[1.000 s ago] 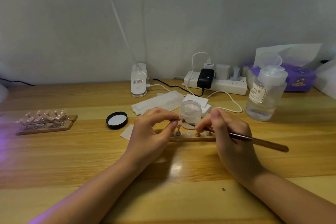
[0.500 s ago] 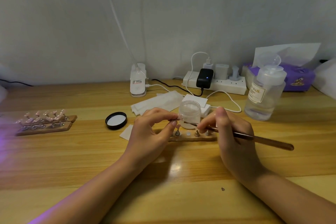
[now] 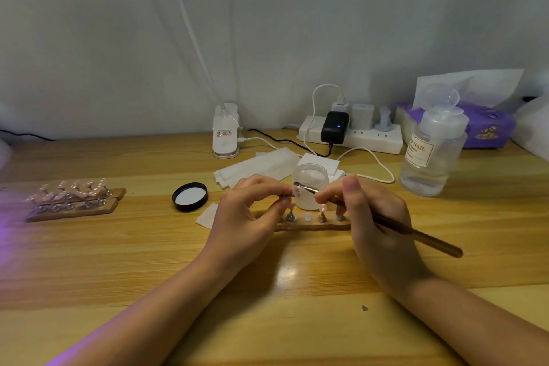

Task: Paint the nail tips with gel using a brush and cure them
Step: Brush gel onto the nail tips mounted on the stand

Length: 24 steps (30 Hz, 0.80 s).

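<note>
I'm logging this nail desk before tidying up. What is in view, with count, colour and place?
wooden stand: one, brown, centre, below both hands
nail tip: one, pale pink, pinched in the left fingers
brush: one, brown handle, its tip at the nail tip
gel jar: one, clear, open, behind the stand
jar lid: one, black, left of the jar
finished stands: two, brown with pink tips, far left
wipes: several, white, behind the jar
lamp base: one, white, at the wall
power strip: one, white, with plugs, at the wall
pump bottle: one, clear, right
tissue pack: one, purple, far right
left hand: holds the nail tip
right hand: holds the brush
</note>
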### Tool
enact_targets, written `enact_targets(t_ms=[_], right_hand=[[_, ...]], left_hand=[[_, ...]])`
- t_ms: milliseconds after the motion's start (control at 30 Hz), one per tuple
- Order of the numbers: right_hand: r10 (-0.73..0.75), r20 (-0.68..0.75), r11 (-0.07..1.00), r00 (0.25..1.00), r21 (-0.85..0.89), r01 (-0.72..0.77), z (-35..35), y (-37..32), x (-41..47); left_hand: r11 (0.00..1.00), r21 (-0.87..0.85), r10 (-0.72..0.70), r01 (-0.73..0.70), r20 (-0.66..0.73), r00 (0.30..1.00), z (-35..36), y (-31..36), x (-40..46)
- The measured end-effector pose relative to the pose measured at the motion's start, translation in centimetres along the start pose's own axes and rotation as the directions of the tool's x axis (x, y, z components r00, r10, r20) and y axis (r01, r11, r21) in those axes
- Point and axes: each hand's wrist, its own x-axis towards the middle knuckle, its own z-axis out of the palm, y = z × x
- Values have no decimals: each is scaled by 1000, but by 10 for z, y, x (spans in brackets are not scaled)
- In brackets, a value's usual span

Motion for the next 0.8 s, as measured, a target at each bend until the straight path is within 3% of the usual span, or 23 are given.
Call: enact_targets(t_ms=[300,800], right_hand=[[135,-65,985,989,119,-126,-3,2,-3],[-105,8,993,994,-60,106,-3,1,0]], left_hand=[[1000,-29,4,-5,-26,1000,-1,-1,0],[998,-40,36,-38,-41,999,-2,-1,-1]])
